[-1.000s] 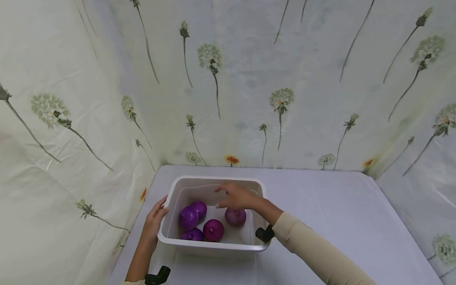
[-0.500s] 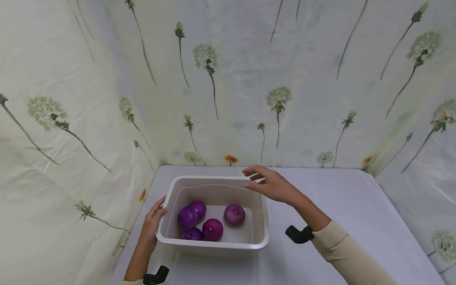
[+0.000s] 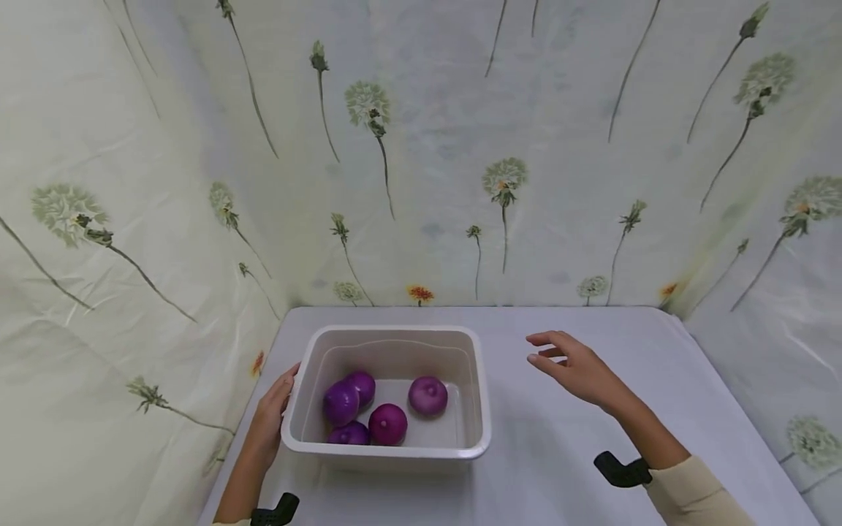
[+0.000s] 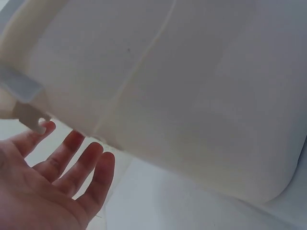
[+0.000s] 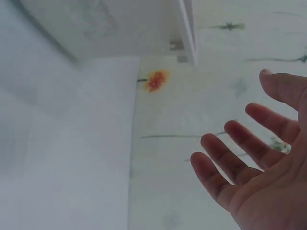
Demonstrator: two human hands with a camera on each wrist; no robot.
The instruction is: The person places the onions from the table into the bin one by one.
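A white plastic bin [image 3: 384, 453] stands on the table in the head view, with several glossy purple onions inside. One onion [image 3: 427, 396] sits apart on the right; a reddish-purple onion [image 3: 388, 424] lies near the front wall. The others, including a darker onion [image 3: 341, 402], cluster at the left. My left hand [image 3: 268, 416] is against the bin's left side; in the left wrist view its slightly bent fingers [image 4: 103, 175] are at the outer wall. My right hand [image 3: 579, 371] hovers right of the bin, fingers loosely extended, holding nothing.
White cloth covers the table [image 3: 559, 453]. A dandelion-print curtain [image 3: 434, 146] hangs behind it and along both sides. A black wrist mount [image 3: 621, 470] sits on the right forearm and another black mount [image 3: 276, 511] on the left.
My right hand has risen out of the bin and moved right, past its right rim. The left hand stays at the bin's left side. The onions keep their places.
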